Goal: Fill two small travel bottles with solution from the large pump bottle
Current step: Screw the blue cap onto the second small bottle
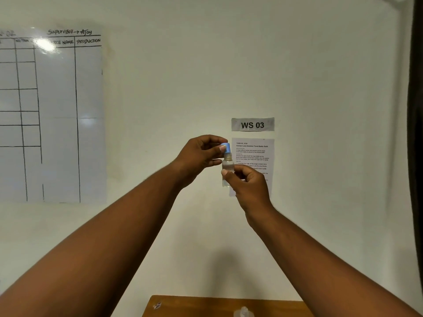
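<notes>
I hold a small clear travel bottle [227, 167] upright in front of the wall, well above the table. My right hand [248, 186] grips its lower body, hiding the bottom part. My left hand [201, 155] pinches the blue cap [226, 147], which sits at the bottle's neck; whether it is screwed on or just lifted off I cannot tell. At the bottom edge of the view, the top of a clear bottle [243, 312] pokes up from the table; the rest of it is cut off.
A wooden table [194, 305] shows only at the bottom. On the wall hang a "WS 03" label [252, 124], a printed task sheet [256, 154] and a whiteboard grid [50, 115] at left. A dark edge [415, 133] runs down the right.
</notes>
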Demonstrator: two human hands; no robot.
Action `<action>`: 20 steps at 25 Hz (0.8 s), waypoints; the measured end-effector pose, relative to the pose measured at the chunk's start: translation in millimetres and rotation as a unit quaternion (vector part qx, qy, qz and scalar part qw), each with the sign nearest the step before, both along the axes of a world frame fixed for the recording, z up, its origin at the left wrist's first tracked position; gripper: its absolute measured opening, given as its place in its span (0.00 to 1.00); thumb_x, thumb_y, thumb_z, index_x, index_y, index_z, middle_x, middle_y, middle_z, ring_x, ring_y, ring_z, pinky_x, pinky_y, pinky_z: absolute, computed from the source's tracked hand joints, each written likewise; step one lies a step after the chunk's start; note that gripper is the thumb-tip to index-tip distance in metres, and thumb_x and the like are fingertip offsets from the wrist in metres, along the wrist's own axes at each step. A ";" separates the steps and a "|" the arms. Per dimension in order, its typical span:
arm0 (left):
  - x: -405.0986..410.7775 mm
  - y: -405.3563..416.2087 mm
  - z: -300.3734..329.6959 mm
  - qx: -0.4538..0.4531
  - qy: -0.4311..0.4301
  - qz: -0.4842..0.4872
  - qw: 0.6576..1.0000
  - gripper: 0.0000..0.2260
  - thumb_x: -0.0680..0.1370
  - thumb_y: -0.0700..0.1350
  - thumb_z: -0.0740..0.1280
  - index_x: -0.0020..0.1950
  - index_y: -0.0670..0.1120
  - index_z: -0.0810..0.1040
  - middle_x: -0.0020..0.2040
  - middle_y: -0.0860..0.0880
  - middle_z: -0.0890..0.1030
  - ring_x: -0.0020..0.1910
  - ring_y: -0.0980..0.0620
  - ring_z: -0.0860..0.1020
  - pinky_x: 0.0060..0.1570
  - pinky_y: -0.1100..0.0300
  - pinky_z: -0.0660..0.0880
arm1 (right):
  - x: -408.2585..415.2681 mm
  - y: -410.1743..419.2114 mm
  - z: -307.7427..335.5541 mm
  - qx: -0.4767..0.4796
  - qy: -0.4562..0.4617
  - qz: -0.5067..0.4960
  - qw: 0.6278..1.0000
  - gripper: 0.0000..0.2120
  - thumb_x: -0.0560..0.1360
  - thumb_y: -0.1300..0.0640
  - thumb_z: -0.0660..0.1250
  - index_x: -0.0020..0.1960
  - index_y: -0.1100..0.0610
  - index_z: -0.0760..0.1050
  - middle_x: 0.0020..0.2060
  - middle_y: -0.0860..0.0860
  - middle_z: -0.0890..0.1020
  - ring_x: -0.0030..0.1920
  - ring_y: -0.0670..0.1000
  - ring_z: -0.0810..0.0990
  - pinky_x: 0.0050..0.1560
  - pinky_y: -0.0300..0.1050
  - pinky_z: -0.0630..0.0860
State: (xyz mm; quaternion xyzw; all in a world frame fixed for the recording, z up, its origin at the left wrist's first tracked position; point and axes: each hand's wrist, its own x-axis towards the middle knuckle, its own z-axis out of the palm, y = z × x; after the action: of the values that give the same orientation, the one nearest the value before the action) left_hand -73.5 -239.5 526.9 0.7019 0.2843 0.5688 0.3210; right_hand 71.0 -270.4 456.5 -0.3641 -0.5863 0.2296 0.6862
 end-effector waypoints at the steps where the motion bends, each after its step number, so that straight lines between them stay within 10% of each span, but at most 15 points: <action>1: 0.4 -1.1 -0.9 -0.005 0.000 -0.010 1.000 0.09 0.81 0.41 0.69 0.60 0.42 0.81 0.51 0.47 0.86 0.52 0.47 0.85 0.52 0.55 0.83 | -0.3 0.7 -0.7 0.000 0.001 0.001 1.000 0.07 0.75 0.51 0.73 0.52 0.47 0.79 0.41 0.33 0.75 0.45 0.44 0.76 0.49 0.38 0.75; 20: -3.4 -4.7 -54.3 0.021 0.010 0.025 0.999 0.13 0.82 0.50 0.66 0.67 0.53 0.73 0.58 0.43 0.83 0.53 0.51 0.83 0.51 0.53 0.81 | 5.1 -2.2 4.9 -0.052 0.053 0.080 0.994 0.08 0.75 0.49 0.72 0.52 0.50 0.82 0.45 0.52 0.85 0.40 0.49 0.81 0.41 0.45 0.77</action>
State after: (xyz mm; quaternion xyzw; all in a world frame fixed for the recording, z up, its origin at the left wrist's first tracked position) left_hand -76.9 -244.2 472.6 0.7069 0.2933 0.5751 0.2891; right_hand 76.1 -272.6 461.4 -0.3386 -0.5634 0.3328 0.6761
